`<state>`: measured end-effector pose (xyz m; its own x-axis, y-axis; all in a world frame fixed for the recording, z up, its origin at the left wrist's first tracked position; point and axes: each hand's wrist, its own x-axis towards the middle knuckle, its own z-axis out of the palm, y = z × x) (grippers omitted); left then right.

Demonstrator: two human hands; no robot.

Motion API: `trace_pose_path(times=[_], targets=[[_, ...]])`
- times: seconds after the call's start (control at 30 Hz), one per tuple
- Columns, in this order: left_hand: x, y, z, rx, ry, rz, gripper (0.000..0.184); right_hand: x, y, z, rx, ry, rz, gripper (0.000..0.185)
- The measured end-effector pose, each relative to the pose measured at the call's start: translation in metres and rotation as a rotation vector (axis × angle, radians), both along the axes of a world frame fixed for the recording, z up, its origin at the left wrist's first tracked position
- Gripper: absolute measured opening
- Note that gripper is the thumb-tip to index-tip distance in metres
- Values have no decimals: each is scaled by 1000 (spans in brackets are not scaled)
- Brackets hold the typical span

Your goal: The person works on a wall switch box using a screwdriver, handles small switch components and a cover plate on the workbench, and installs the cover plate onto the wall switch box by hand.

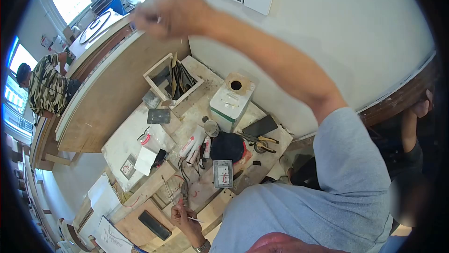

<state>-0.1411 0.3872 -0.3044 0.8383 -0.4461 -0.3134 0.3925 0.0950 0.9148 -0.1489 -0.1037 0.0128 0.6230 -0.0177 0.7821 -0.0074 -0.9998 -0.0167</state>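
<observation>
My right hand (170, 13) is raised at the upper left, blurred, with its fingers curled closed; what they hold, if anything, cannot be made out. Low over the workbench, my left hand (186, 218) is closed around a thin pale stick (195, 220); a watch is on that wrist. A slim metal rod (167, 189) reaches up from the left fingers, and I cannot tell whether it is held too. Beside this hand lies a black phone (155, 225) on a wooden board. A grey box with a white socket (223, 174) sits farther right.
On the bench (117, 136) stand a white-and-green can (232, 101) and a wooden box (173, 80) of dark sheets. Pliers (262, 143), tubes (191, 143) and a black cloth (227, 146) lie nearby. A person in camouflage (49, 84) is at left; another person's hand (422, 105) shows at right.
</observation>
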Motion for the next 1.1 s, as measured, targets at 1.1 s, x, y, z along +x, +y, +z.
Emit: trace_pose_path(times=[1.1], targets=[[-12,-75,61,-440,-84,-448,50,-144,285,-266,326,30,48,42]])
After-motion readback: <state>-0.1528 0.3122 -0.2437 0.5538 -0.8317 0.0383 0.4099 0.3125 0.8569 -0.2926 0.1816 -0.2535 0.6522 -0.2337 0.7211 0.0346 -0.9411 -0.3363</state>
